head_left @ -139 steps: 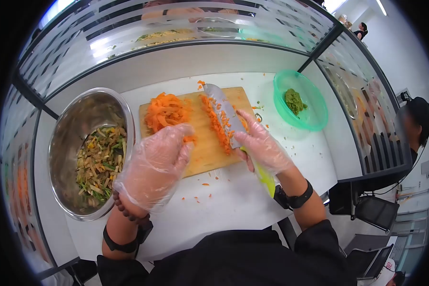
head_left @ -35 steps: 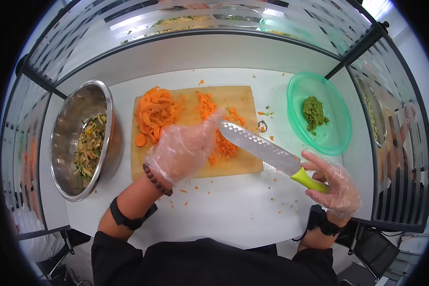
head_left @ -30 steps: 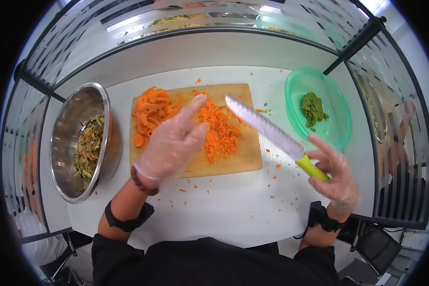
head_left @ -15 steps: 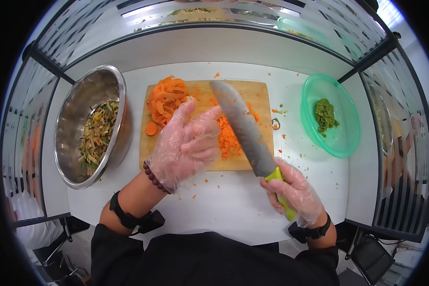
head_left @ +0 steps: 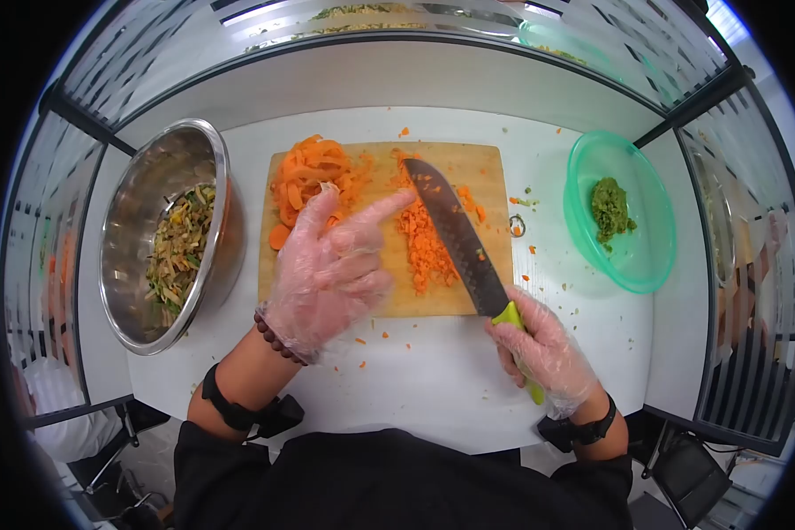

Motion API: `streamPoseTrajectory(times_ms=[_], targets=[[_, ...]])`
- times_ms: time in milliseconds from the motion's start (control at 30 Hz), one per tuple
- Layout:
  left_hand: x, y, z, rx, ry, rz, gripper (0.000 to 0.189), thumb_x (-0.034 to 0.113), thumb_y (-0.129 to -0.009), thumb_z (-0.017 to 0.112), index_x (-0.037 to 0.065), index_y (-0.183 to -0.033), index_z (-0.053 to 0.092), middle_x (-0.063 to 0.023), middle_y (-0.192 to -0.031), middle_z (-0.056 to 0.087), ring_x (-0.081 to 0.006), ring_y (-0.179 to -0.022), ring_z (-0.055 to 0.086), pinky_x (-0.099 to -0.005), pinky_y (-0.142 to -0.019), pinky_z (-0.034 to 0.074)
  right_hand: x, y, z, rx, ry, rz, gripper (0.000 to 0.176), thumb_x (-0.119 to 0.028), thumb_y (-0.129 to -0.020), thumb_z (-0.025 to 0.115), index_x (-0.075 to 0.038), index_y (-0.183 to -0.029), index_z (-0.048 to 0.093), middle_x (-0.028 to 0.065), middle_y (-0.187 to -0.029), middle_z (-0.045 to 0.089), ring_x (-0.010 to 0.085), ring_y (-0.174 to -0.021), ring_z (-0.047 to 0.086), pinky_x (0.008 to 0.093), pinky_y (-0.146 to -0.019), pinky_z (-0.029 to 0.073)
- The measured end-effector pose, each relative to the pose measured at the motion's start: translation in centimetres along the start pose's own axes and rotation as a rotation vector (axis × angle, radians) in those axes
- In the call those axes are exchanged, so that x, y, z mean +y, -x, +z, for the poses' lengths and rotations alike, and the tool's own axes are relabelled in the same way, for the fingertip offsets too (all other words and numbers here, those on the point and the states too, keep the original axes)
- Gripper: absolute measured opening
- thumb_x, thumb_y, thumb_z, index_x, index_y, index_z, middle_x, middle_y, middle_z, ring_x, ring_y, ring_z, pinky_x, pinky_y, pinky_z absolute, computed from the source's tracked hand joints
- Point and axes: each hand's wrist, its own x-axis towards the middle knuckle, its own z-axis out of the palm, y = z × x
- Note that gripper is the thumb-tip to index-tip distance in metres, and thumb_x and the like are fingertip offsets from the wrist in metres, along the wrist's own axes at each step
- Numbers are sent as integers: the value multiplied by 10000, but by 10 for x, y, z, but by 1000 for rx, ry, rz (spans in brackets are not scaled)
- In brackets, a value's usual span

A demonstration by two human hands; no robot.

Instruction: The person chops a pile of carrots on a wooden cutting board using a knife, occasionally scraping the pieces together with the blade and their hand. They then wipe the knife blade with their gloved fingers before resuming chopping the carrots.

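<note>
My right hand (head_left: 548, 349), in a clear plastic glove, grips the light-green handle of a broad kitchen knife (head_left: 458, 237). The blade slants up and left over the wooden cutting board (head_left: 371, 303), with orange bits stuck to it. My left hand (head_left: 327, 274), also gloved, holds nothing. Its index finger points at the blade near the tip; whether it touches is hard to tell. The thumb stands apart and the other fingers are bent. Finely chopped carrot (head_left: 424, 252) lies between my left hand and the blade. Sliced carrot strips (head_left: 307, 172) are heaped at the board's upper left.
On the left, a steel bowl (head_left: 225, 190) holds mixed shredded vegetables (head_left: 181, 238). A green plastic bowl (head_left: 658, 252) at right contains a green mash (head_left: 609, 210). A small metal ring (head_left: 517, 226) and carrot crumbs lie by the board. Low panels enclose the white table (head_left: 450, 380).
My left index finger has straightened, and the left hand has drawn slightly left and away from the blade. The knife tip has shifted a little right and down, uncovering more chopped carrot.
</note>
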Motion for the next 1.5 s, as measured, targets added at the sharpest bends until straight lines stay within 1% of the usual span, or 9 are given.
streamPoseTrajectory(times_ms=[433,467,567,600,733,900,1033,1133,1500], targets=[[6,11,1,10,-234,18,679,454,-1099,336,17,-1609,238,73,-686,619,-59,-372,431,-260,-523,391,-3,0,-4,85,-14,-55,443,-68,-1013,562,-14,-1440,459,20,-850,557,101,-500,493,241,-462,439],[7,20,8,79,-488,32,614,436,-1073,381,-23,-1473,462,71,-656,533,-51,-452,425,-235,-537,375,-3,-1,-5,128,-16,-76,445,-69,-1010,563,-14,-1440,461,21,-845,559,103,-494,496,242,-463,441],[-5,35,25,413,-1342,66,514,394,-1083,371,7,-1363,562,28,-647,556,-75,-498,474,-244,-551,409,-3,-4,-9,184,70,-133,454,-73,-1004,564,-8,-1442,463,27,-854,570,107,-494,512,244,-461,444],[-8,41,30,425,-1522,91,350,295,-1061,452,29,-1207,626,-30,-658,562,-105,-578,523,-270,-576,435,-4,-4,-10,203,83,-135,465,-78,-999,569,-1,-1446,465,34,-860,576,102,-501,518,238,-465,442],[-8,51,23,234,-2277,289,219,74,-967,588,35,-1179,629,-142,-823,626,-295,-709,623,-381,-668,505,-12,-1,-10,343,78,-208,466,-78,-997,578,14,-1440,466,35,-833,578,91,-520,516,231,-473,430],[-8,45,7,-25,-2448,489,248,88,-918,633,39,-1161,639,-176,-1027,658,-377,-902,655,-452,-758,530,-26,7,-14,515,333,-320,412,-77,-1006,591,51,-1385,494,-11,-767,538,70,-583,519,255,-497,431],[-10,49,-13,-82,-2553,639,275,143,-901,662,26,-1149,638,-185,-1153,654,-382,-1006,653,-471,-846,540,-44,-5,-22,537,1003,-323,188,-105,-967,600,25,-1095,553,193,-718,614,349,-638,636,447,-606,488],[-11,55,-14,-46,-2634,389,308,189,-911,665,9,-1158,627,-198,-1254,635,-381,-1076,643,-462,-868,548,-47,-30,-19,617,1376,-363,128,-110,-960,590,-3,-1015,546,268,-775,635,461,-754,632,531,-671,491],[-15,62,-23,-29,-2649,393,386,232,-922,667,10,-1231,603,-220,-1376,589,-383,-1082,653,-485,-892,542,-34,-99,-25,610,1581,-515,111,-137,-989,530,-32,-1006,562,216,-834,680,434,-799,663,531,-692,521]])
